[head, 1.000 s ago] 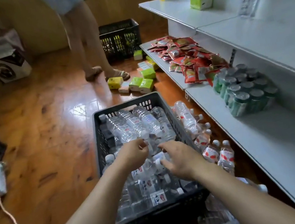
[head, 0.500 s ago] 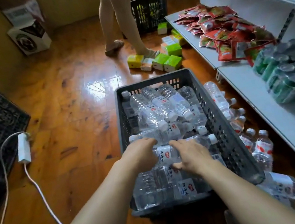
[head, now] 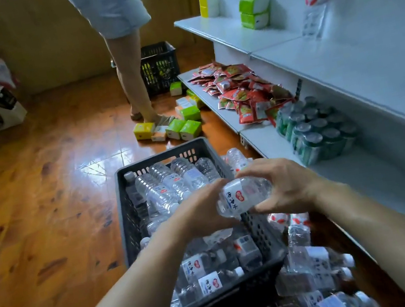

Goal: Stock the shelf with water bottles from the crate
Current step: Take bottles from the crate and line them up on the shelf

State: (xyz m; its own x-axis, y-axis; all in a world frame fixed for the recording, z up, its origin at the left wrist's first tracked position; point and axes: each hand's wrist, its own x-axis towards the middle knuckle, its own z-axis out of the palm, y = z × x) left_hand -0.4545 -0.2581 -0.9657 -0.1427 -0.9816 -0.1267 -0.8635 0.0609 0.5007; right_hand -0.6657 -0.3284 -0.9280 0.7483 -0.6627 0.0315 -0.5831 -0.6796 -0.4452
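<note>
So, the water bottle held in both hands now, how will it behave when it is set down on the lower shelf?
The water bottle looks full, so it is probably heavy for its size. It is round and held sideways between the left hand and right hand, so lying on the lower shelf it would likely roll. The thin clear plastic may dent under a tight grip.

We see a glossy wooden floor (head: 41, 195) carrying a dark crate (head: 132, 220) of water bottles, with loose bottles (head: 313, 263) lying beside it by the shelf, and green and yellow tissue packs (head: 180, 127) scattered farther off. The lower shelf (head: 363, 179) bears red snack packets (head: 242, 92) and a shrink-wrapped pack of green cans (head: 316, 130).
</note>
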